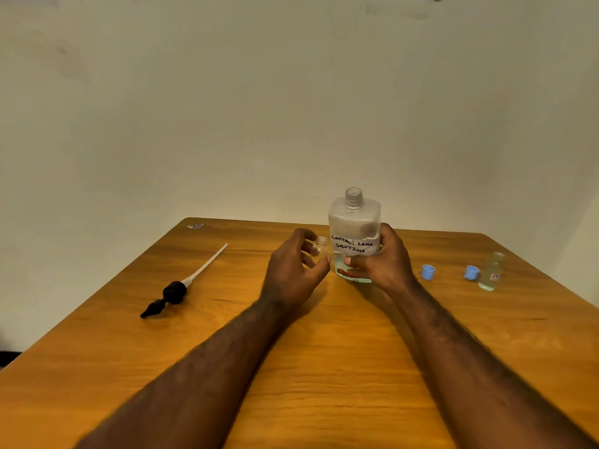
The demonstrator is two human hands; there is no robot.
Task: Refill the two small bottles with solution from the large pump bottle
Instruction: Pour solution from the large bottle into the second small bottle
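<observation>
The large clear bottle (354, 222) stands upright on the wooden table (291, 367), its neck uncapped, with a handwritten "contact lens solution" label and pale liquid low inside. My right hand (381, 259) grips its lower right side. My left hand (293, 270) holds a small clear bottle (321, 246) with no cap, just left of the large one. A second small bottle (492, 272), uncapped and holding some liquid, stands at the far right. Two blue caps (428, 272) (471, 272) lie between it and my right hand.
The black pump head with its white dip tube (181, 285) lies on the table to the left. A plain wall runs behind the table's far edge. The table's left edge slants down towards the lower left.
</observation>
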